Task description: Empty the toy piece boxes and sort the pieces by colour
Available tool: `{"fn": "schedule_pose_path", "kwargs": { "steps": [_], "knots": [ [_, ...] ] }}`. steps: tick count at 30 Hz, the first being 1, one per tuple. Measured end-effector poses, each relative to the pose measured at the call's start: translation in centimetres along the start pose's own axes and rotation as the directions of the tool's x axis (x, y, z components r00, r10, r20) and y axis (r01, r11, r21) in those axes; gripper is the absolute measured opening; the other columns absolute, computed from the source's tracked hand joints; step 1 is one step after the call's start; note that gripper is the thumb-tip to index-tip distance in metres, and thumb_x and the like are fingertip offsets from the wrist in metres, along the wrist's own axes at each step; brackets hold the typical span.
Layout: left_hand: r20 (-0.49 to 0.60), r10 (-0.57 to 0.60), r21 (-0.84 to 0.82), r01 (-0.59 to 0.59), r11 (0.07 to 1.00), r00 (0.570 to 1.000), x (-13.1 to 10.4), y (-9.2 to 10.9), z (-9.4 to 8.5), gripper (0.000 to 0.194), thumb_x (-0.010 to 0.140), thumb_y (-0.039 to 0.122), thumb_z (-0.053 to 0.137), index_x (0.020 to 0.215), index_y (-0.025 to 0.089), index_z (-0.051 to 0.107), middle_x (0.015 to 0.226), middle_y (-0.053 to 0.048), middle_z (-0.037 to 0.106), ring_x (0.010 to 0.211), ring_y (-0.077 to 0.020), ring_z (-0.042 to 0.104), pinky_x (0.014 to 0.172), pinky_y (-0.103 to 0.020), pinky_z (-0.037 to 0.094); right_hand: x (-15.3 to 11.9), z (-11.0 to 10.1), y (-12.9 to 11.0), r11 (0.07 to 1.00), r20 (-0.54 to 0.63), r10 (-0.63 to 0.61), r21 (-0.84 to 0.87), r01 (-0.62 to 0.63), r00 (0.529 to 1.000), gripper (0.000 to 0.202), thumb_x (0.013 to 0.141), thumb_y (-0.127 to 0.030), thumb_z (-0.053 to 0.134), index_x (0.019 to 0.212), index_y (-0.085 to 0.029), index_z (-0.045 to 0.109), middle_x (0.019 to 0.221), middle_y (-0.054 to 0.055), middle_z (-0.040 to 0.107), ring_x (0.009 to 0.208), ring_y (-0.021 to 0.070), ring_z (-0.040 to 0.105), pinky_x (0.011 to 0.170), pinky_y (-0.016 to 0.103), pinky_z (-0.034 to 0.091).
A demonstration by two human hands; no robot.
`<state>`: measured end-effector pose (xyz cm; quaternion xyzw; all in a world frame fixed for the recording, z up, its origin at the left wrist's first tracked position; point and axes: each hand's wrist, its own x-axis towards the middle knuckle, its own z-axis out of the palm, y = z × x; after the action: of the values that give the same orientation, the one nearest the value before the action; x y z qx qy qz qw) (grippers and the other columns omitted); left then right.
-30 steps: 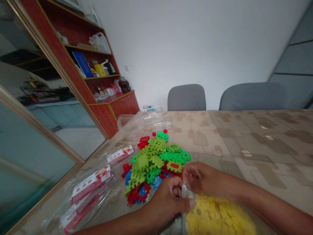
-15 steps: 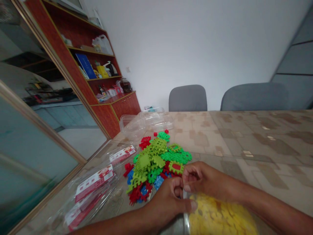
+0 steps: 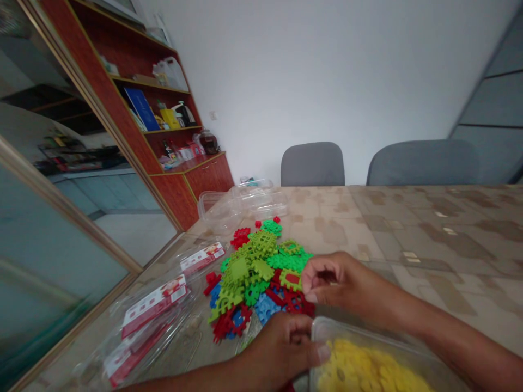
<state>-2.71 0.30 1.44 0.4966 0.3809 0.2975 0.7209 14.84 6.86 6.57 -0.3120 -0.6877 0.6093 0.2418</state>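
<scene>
A clear plastic container of yellow toy pieces is at the bottom right, partly cut off by the frame. My left hand grips its left corner, thumb on the near side. Just above that corner is my right hand, apart from the container, thumb and fingers curled into a pinch. Whatever may be between those fingertips is too small or hidden to make out. Beyond both hands lies a pile of interlocking plastic building pieces, with lime-green pieces, bright green pieces, red pieces and blue pieces.
Clear packaging bags with red and white header cards lie left of the pile. Transparent plastic containers stand behind it on the patterned tabletop. Two grey chairs are across the table, and a wooden shelf unit stands at the back left.
My right hand has left the container's corner and risen slightly. The container has shifted and its rim now shows more plainly. My left hand stays on the corner, a little lower.
</scene>
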Motion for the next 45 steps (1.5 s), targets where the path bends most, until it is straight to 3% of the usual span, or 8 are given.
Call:
{"fn": "schedule_pose_path", "kwargs": {
  "steps": [4,7,13,19,23,26,34,45],
  "knots": [
    [-0.127,0.059,0.261,-0.024,0.965,0.990,-0.1,0.3,0.0,0.045,0.068,0.029,0.074,0.110,0.013,0.069,0.079,-0.002,0.062,0.072,-0.0161,0.056,0.065,-0.024,0.040,-0.4,-1.5,0.5,0.982,-0.090,-0.035,-0.190,0.018,0.995,0.007,0.073,-0.022,0.061,0.070,-0.016,0.062,0.059,-0.005,0.051,0.055,0.0094,0.042,0.051,0.021,0.029],
    [-0.172,0.057,0.310,-0.001,0.951,0.983,0.0,0.9,0.4,0.039,0.063,0.017,0.068,0.102,0.010,0.069,0.074,0.000,0.059,0.068,-0.0142,0.052,0.060,-0.023,0.036,-2.0,-1.7,1.7,0.934,-0.152,-0.007,-0.353,-0.048,0.988,0.014,0.077,-0.027,0.058,0.068,-0.016,0.061,0.058,-0.005,0.047,0.055,0.0100,0.039,0.050,0.022,0.026],
    [-0.234,0.075,0.353,0.013,0.935,0.969,0.2,1.8,1.2,0.033,0.060,0.010,0.064,0.093,0.010,0.067,0.073,0.001,0.057,0.068,-0.0132,0.051,0.059,-0.022,0.035,-4.6,0.0,3.2,0.923,-0.201,0.076,-0.356,-0.145,0.977,0.010,0.074,-0.024,0.058,0.070,-0.016,0.062,0.060,-0.004,0.050,0.056,0.0109,0.041,0.051,0.023,0.025],
    [-0.180,0.032,0.207,0.006,0.978,0.983,0.4,1.1,0.8,0.033,0.058,0.021,0.074,0.086,0.013,0.060,0.069,0.002,0.057,0.057,-0.0098,0.047,0.049,-0.019,0.036,-5.3,0.7,2.6,0.950,-0.211,0.052,-0.291,-0.113,0.976,0.010,0.077,-0.026,0.057,0.073,-0.017,0.058,0.065,-0.004,0.048,0.061,0.0118,0.041,0.053,0.023,0.028],
    [-0.113,-0.069,-0.014,0.067,0.998,0.991,0.8,-0.4,0.2,0.050,0.049,0.035,0.086,0.086,0.013,0.060,0.068,-0.001,0.062,0.045,-0.0079,0.047,0.041,-0.019,0.038,-5.1,0.8,2.1,0.965,-0.156,0.146,-0.194,-0.175,0.977,0.016,0.076,-0.030,0.061,0.070,-0.018,0.053,0.061,-0.006,0.043,0.057,0.0106,0.035,0.050,0.023,0.025],
    [-0.160,-0.086,-0.094,0.071,0.993,0.983,1.0,-1.4,0.0,0.057,0.044,0.039,0.091,0.084,0.011,0.063,0.066,-0.003,0.064,0.045,-0.0074,0.049,0.042,-0.018,0.038,-4.4,0.6,2.2,0.965,-0.119,0.198,-0.149,-0.215,0.973,0.018,0.075,-0.031,0.063,0.070,-0.018,0.052,0.060,-0.007,0.042,0.056,0.0096,0.035,0.048,0.022,0.024],
    [-0.155,-0.034,-0.162,0.009,0.987,0.987,1.1,-2.1,0.3,0.054,0.045,0.040,0.093,0.077,0.014,0.058,0.056,0.002,0.061,0.038,-0.0049,0.044,0.039,-0.016,0.036,-2.9,0.8,2.6,0.981,0.005,0.171,-0.090,-0.169,0.985,0.009,0.076,-0.020,0.060,0.072,-0.018,0.053,0.061,-0.007,0.045,0.056,0.0085,0.037,0.049,0.020,0.026],
    [0.007,0.012,-0.120,-0.011,0.993,1.000,0.6,-1.6,0.5,0.055,0.062,0.056,0.084,0.085,0.010,0.066,0.064,-0.003,0.061,0.052,-0.0084,0.055,0.052,-0.019,0.045,-4.0,0.5,1.0,0.957,-0.014,0.108,-0.271,-0.108,0.994,0.011,0.083,-0.026,0.053,0.073,-0.019,0.052,0.065,-0.006,0.045,0.060,0.0114,0.039,0.053,0.024,0.028]
  ]
}}
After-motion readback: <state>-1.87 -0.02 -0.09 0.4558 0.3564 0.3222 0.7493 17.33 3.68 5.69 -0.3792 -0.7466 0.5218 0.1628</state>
